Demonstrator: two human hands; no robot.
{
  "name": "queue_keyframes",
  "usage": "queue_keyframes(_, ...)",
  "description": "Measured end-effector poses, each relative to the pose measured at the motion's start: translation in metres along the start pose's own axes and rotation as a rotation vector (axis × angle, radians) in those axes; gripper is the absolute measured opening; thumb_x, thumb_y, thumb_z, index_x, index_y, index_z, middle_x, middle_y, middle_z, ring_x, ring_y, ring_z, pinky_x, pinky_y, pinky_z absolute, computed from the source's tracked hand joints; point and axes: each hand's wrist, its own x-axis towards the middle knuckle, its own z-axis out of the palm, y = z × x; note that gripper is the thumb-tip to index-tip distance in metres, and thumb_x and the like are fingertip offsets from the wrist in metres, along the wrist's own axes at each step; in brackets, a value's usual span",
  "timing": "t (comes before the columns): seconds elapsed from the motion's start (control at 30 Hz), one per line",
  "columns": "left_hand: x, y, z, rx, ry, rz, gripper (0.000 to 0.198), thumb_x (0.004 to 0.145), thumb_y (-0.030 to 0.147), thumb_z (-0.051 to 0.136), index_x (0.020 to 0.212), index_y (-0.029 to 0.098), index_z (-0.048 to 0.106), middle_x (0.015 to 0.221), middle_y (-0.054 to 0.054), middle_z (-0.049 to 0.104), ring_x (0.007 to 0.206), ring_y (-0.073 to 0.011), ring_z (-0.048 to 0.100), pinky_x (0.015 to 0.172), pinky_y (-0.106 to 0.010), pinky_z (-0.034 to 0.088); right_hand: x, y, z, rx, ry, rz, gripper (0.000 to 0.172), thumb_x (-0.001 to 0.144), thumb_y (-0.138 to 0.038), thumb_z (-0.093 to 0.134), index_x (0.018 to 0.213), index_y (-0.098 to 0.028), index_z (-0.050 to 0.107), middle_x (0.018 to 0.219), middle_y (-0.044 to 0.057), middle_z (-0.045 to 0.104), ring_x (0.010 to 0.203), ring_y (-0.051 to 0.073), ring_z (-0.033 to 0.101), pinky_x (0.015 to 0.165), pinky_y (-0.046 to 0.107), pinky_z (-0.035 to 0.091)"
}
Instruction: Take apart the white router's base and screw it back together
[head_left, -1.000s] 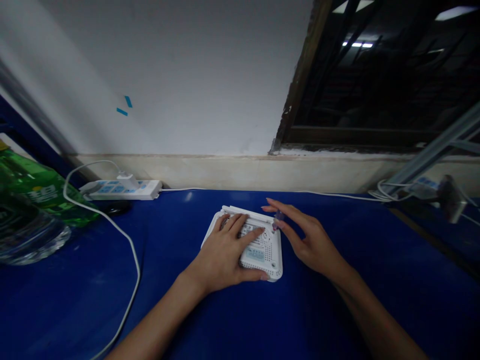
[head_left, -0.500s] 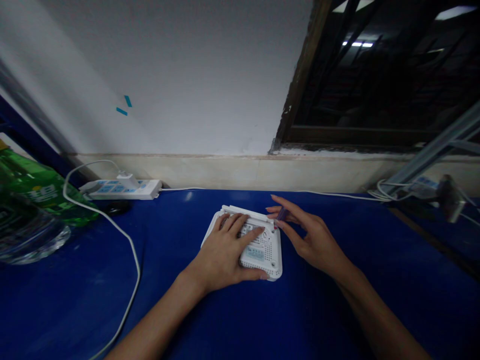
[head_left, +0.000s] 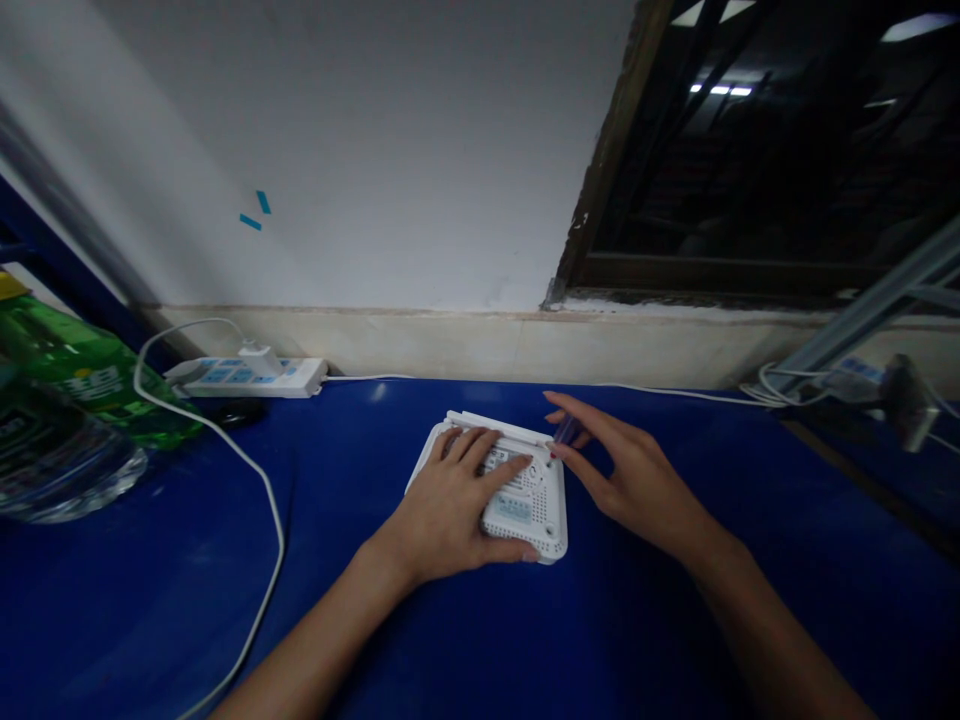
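Note:
A white router (head_left: 517, 510) lies on the blue tabletop with its vented, labelled underside up and its antennas folded along the back edge. My left hand (head_left: 454, 500) spans it and holds it against the table, thumb along the front edge and fingers spread towards the back. Between the thumb and fingers of my right hand (head_left: 637, 475) is a small screwdriver (head_left: 565, 432) with a translucent purple handle. It leans over the router's back right corner, where a bit of red shows. The screwdriver's tip is too small to make out.
A white power strip (head_left: 304, 378) with a plugged-in charger sits against the wall. Its white cable (head_left: 274, 510) loops across the table's left side. Bottles (head_left: 97, 375) stand at far left, near a black object (head_left: 234, 411). A metal frame (head_left: 840, 335) and blurred phone-like device (head_left: 906, 400) are at right.
The view has shifted slightly, moving everything a little to the right. My right hand and the screwdriver's handle have turned a little at the same corner. My left hand stays on the router.

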Motion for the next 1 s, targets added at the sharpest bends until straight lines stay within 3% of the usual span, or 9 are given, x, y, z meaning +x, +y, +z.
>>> queue_keyframes(0.07, 0.000, -0.001, -0.002, -0.004, -0.016, 0.011, 0.100, 0.072, 0.087, 0.063, 0.152, 0.029, 0.047, 0.157, -0.018, 0.042, 0.143, -0.0407, 0.039, 0.118, -0.061, 0.024, 0.010, -0.002, -0.016, -0.074, -0.101, -0.045, 0.044, 0.098, -0.025, 0.060, 0.142, -0.028, 0.055, 0.115, 0.007, 0.072, 0.087, 0.020, 0.071, 0.082, 0.034, 0.059)
queue_keyframes(0.17, 0.000, -0.004, -0.002, -0.003, -0.043, 0.018, 0.102, 0.071, 0.085, 0.067, 0.153, 0.029, 0.044, 0.159, -0.017, 0.040, 0.143, -0.0414, 0.038, 0.118, -0.061, 0.023, 0.029, -0.004, -0.037, -0.242, -0.326, -0.165, 0.018, 0.095, -0.022, 0.064, 0.110, -0.026, 0.072, 0.099, 0.005, 0.074, 0.086, 0.022, 0.071, 0.077, 0.033, 0.056)
queue_keyframes(0.23, 0.000, -0.005, -0.002, -0.005, -0.052, 0.016, 0.103, 0.071, 0.085, 0.067, 0.154, 0.030, 0.044, 0.159, -0.017, 0.039, 0.144, -0.0417, 0.038, 0.118, -0.062, 0.023, 0.040, -0.003, -0.043, -0.315, -0.446, -0.262, 0.016, 0.092, -0.014, 0.064, 0.093, -0.025, 0.075, 0.087, 0.003, 0.073, 0.079, 0.021, 0.070, 0.070, 0.030, 0.052)
queue_keyframes(0.33, 0.000, -0.006, -0.002, -0.016, -0.056, 0.019, 0.102, 0.070, 0.083, 0.070, 0.153, 0.030, 0.044, 0.160, -0.016, 0.039, 0.144, -0.0416, 0.037, 0.118, -0.062, 0.022, 0.050, -0.001, -0.042, -0.373, -0.460, -0.386, 0.020, 0.083, -0.005, 0.067, 0.079, -0.023, 0.073, 0.078, 0.003, 0.070, 0.069, 0.019, 0.067, 0.064, 0.029, 0.046)
queue_keyframes(0.47, 0.000, -0.006, -0.003, -0.020, -0.053, 0.027, 0.100, 0.071, 0.078, 0.073, 0.153, 0.030, 0.045, 0.160, -0.016, 0.039, 0.143, -0.0404, 0.039, 0.119, -0.060, 0.022, 0.060, -0.014, -0.033, -0.568, -0.488, -0.429, 0.017, 0.078, -0.005, 0.072, 0.073, -0.022, 0.073, 0.071, 0.005, 0.071, 0.065, 0.021, 0.067, 0.060, 0.031, 0.042)
queue_keyframes(0.6, 0.000, -0.006, -0.003, -0.017, -0.058, 0.027, 0.099, 0.072, 0.079, 0.071, 0.153, 0.028, 0.045, 0.160, -0.016, 0.038, 0.144, -0.0410, 0.037, 0.119, -0.060, 0.022, 0.070, -0.036, -0.028, -0.695, -0.597, -0.331, 0.011, 0.081, -0.015, 0.076, 0.071, -0.020, 0.075, 0.067, 0.008, 0.073, 0.058, 0.023, 0.067, 0.052, 0.031, 0.037)
queue_keyframes(0.77, 0.001, -0.008, -0.003, -0.019, -0.059, 0.039, 0.099, 0.072, 0.081, 0.070, 0.153, 0.029, 0.045, 0.160, -0.016, 0.039, 0.144, -0.0405, 0.038, 0.119, -0.061, 0.022, 0.072, -0.031, -0.031, -0.538, -0.671, -0.236, 0.007, 0.082, -0.016, 0.076, 0.080, -0.023, 0.077, 0.071, 0.005, 0.074, 0.061, 0.022, 0.070, 0.049, 0.029, 0.036)
queue_keyframes(0.83, 0.001, -0.008, -0.002, -0.016, -0.053, 0.039, 0.099, 0.072, 0.081, 0.069, 0.153, 0.029, 0.045, 0.160, -0.016, 0.038, 0.144, -0.0402, 0.038, 0.119, -0.061, 0.022, 0.071, -0.024, -0.033, -0.468, -0.733, -0.261, 0.016, 0.077, -0.009, 0.078, 0.082, -0.024, 0.078, 0.074, 0.003, 0.075, 0.066, 0.021, 0.072, 0.050, 0.028, 0.038)
queue_keyframes(1.0, 0.000, -0.008, -0.001, -0.011, -0.052, 0.037, 0.100, 0.072, 0.080, 0.071, 0.154, 0.030, 0.043, 0.160, -0.017, 0.038, 0.144, -0.0402, 0.037, 0.119, -0.060, 0.021, 0.077, -0.028, -0.033, -0.494, -0.770, -0.247, 0.020, 0.077, -0.006, 0.073, 0.079, -0.024, 0.081, 0.073, 0.005, 0.076, 0.070, 0.022, 0.072, 0.055, 0.028, 0.040)
